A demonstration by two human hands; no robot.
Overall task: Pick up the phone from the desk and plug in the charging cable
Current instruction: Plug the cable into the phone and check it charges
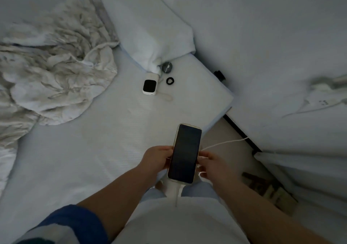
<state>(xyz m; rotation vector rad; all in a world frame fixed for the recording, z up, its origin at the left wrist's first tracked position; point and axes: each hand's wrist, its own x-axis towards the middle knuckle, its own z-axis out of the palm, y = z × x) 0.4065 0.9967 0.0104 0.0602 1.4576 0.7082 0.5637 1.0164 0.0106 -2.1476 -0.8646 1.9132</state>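
Observation:
A phone (185,152) with a dark screen and a pale case is held upright in front of me over the edge of a white bed. My left hand (156,158) grips its left edge. My right hand (211,164) is at its right edge, fingers curled near the lower side. A white charging cable (225,142) runs from behind my right hand across to the right, toward the dark bed frame. I cannot tell whether its plug sits in the phone; the phone's bottom end is hidden by the case and my hands.
On the bed (93,150) lie a small white device with a dark screen (149,86), a black ring (170,80), a round grey object (167,67), a pillow (150,28) and a crumpled blanket (52,65). A white power strip (323,103) lies at the right.

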